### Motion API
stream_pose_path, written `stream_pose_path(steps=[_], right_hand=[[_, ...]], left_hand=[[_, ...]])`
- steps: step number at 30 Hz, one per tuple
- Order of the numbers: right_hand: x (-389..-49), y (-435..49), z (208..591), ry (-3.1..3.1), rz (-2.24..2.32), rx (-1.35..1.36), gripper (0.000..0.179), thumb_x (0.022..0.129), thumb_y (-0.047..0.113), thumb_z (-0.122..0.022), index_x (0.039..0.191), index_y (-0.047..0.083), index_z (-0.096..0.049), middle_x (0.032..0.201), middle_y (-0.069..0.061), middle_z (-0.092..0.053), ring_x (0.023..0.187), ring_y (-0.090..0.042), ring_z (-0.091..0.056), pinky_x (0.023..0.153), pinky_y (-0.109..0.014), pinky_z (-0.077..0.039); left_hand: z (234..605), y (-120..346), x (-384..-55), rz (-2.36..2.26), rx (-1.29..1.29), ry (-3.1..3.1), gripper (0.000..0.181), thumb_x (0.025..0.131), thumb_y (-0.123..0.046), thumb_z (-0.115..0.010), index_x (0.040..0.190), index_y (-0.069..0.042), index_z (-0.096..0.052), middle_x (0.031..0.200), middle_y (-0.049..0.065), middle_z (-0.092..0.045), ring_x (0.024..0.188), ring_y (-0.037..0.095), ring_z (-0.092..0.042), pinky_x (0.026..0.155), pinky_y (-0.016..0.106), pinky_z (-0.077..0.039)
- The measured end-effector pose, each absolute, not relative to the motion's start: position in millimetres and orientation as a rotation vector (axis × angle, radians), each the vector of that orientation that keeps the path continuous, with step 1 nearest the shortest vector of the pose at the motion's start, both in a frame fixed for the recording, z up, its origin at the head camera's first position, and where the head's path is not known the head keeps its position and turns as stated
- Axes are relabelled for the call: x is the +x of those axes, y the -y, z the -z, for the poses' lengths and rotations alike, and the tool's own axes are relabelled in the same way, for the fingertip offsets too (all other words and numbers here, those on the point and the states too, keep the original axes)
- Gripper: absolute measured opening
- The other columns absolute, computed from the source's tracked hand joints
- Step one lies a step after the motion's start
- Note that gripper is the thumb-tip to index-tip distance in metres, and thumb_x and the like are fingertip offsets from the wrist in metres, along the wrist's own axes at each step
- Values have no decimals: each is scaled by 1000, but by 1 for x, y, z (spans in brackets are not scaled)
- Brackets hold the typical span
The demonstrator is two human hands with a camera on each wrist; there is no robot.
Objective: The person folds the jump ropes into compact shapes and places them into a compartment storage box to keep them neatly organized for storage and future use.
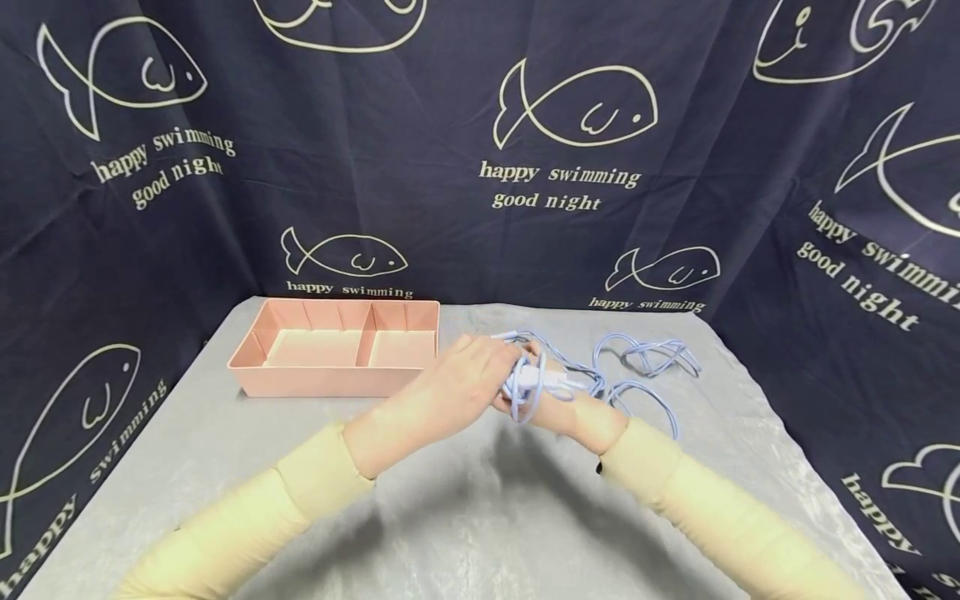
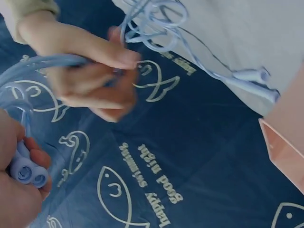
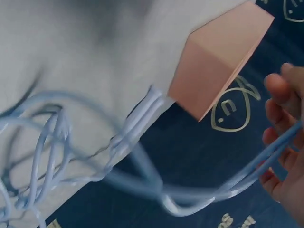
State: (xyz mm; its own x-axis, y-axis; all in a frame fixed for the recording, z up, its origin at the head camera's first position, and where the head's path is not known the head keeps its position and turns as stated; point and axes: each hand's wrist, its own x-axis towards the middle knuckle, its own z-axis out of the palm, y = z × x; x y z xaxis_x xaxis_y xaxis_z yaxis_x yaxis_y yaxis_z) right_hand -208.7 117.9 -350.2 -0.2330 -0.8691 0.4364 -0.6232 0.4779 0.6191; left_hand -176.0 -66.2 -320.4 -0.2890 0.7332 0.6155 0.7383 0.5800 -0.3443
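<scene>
A light-blue jump rope is between my two hands above the middle of the table. My left hand (image 1: pixel 461 379) grips its two handles (image 2: pixel 28 173), whose hollow ends show in the left wrist view. My right hand (image 2: pixel 95 71) holds the doubled cord (image 2: pixel 47 61) between thumb and fingers, its fingers blurred. Loops of cord (image 1: pixel 528 408) hang about the handles in the head view, where the hands partly hide each other. In the right wrist view the cord (image 3: pixel 247 175) runs to a hand at the right edge.
More light-blue cord (image 1: pixel 660 354) lies coiled on the grey-covered table (image 1: pixel 480 533) at the right. A second pair of handles (image 2: pixel 251 83) lies near the back edge. A pink two-compartment box (image 1: pixel 322 383) stands at the back left. Dark fish-print cloth (image 1: pixel 450 200) hangs around the table.
</scene>
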Motion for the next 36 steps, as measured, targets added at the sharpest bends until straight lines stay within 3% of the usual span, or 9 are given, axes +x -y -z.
stream_pose_path(steps=[4, 8, 11, 18, 27, 36], right_hand=[[-230, -126, 346, 2326, -85, 1302, 6, 76, 14, -59, 77, 12, -65, 79, -1, -59, 82, -21, -51, 79, -41, -40], [-255, -138, 346, 2337, 4, 1181, 26, 79, 16, -65, 53, 17, -64, 66, 4, -56, 77, -20, -49, 74, -41, -37], [-264, -146, 336, 2311, 17, 1077, 36, 82, 25, -69, 48, 16, -63, 62, 4, -56, 73, -22, -49, 69, -41, -37], [-271, -156, 310, 2154, 77, 902, 40, 82, 20, -60, 44, 11, -55, 56, -1, -49, 68, -28, -47, 65, -42, -37], [-258, -149, 282, 1946, 91, 764, 35, 78, 9, -53, 43, 9, -47, 53, -5, -46, 62, -28, -45, 62, -40, -37], [-231, -130, 275, 1805, 22, 752, 32, 88, 13, -46, 58, 2, -46, 62, -11, -44, 61, -35, -45, 59, -43, -36]], left_hand=[[319, 62, -168, 76, -1268, 2040, 31, 85, -5, -61, 114, -4, -51, 103, 5, -59, 95, 20, -56, 82, 30, -43], [321, 60, -162, 59, -1350, 2037, 27, 86, -5, -58, 112, -5, -51, 103, 3, -59, 96, 18, -56, 84, 30, -42], [324, 58, -157, -6, -1369, 2039, 24, 87, -6, -57, 110, -7, -52, 101, 2, -58, 96, 16, -54, 83, 29, -41], [336, 57, -153, -133, -1341, 2119, 14, 89, -8, -51, 103, -11, -52, 90, -3, -53, 82, 14, -49, 71, 26, -35], [354, 57, -170, -223, -1163, 2193, 8, 88, -11, -52, 96, -11, -52, 82, -1, -54, 77, 15, -51, 72, 28, -34], [355, 63, -190, -231, -979, 2187, 12, 92, -9, -41, 94, -5, -52, 81, 4, -54, 73, 20, -52, 65, 29, -35]])
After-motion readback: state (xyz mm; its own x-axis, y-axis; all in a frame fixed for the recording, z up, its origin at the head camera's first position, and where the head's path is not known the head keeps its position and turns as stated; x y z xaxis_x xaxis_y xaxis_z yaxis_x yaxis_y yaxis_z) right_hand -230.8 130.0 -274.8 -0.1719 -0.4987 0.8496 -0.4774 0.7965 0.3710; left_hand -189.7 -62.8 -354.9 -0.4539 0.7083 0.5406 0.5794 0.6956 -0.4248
